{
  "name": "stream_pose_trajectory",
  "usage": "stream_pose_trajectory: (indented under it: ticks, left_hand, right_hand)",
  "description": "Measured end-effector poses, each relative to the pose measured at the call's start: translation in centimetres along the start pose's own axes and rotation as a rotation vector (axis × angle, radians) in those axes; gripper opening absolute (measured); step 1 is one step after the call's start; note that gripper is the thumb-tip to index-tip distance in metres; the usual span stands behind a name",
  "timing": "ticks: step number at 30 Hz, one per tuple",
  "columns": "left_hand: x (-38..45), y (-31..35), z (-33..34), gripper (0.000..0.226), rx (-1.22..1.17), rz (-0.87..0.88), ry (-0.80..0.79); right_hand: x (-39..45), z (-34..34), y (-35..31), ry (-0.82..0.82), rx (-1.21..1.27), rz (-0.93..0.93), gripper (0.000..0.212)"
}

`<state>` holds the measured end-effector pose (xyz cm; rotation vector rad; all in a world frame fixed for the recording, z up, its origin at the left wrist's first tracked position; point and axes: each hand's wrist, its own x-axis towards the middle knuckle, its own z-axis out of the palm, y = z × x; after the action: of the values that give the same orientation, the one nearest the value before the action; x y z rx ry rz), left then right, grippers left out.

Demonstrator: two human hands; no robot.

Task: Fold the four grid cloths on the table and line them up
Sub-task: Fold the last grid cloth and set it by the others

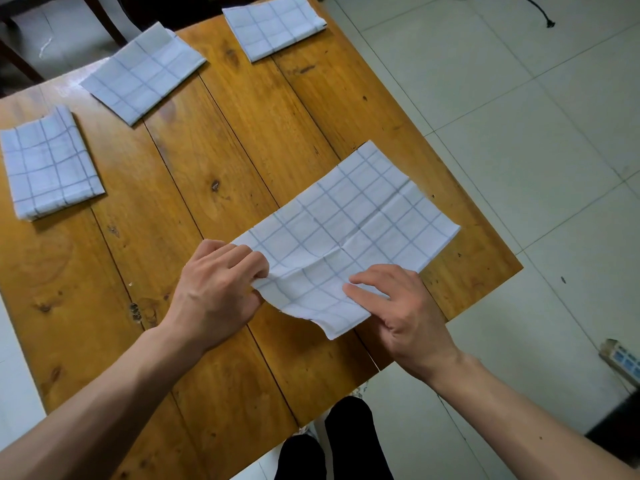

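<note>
The left hand (221, 285) pinches the near left corner of a long grid cloth (349, 237), and the right hand (398, 306) grips its near right edge, fingers on top. This cloth lies on the wooden table (225, 161), near its right edge. Farther away, three folded cloths sit in a row: left one (48, 164), middle one (143, 72), right one (273, 26)

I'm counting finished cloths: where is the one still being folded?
In the head view, the half-folded grid cloth lies at the table's near right corner, pinched by the left hand and right hand, apart from the three folded ones.
</note>
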<state>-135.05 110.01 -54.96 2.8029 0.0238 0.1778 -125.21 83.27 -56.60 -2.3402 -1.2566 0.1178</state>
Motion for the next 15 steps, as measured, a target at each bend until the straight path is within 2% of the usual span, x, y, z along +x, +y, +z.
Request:
stream_pose_trajectory:
  ticks: [2,6,9,13,15]
  left_hand:
    - [-0.7,0.2,-0.5,0.018,0.007,0.007,-0.024]
    - [-2.3,-0.1,-1.6,0.034,0.014,-0.032,-0.081]
    - [-3.4,0.1,-2.4,0.035,0.016,-0.052,-0.114]
    - [-4.1,1.4,-2.3,0.025,-0.017,0.0,-0.102]
    - [-4.2,2.3,-2.1,0.014,-0.047,0.029,-0.075]
  right_hand:
    - [-0.1,0.4,-0.2,0.04,-0.003,-0.005,0.043]
    - [0.9,1.0,-0.3,0.136,-0.01,-0.034,0.031]
    - [2.3,1.5,-0.1,0.182,-0.006,-0.022,0.021]
    - [2.8,1.9,1.6,0.227,0.029,0.078,0.007]
    - [2.2,1.8,2.6,0.233,0.03,0.164,0.009]
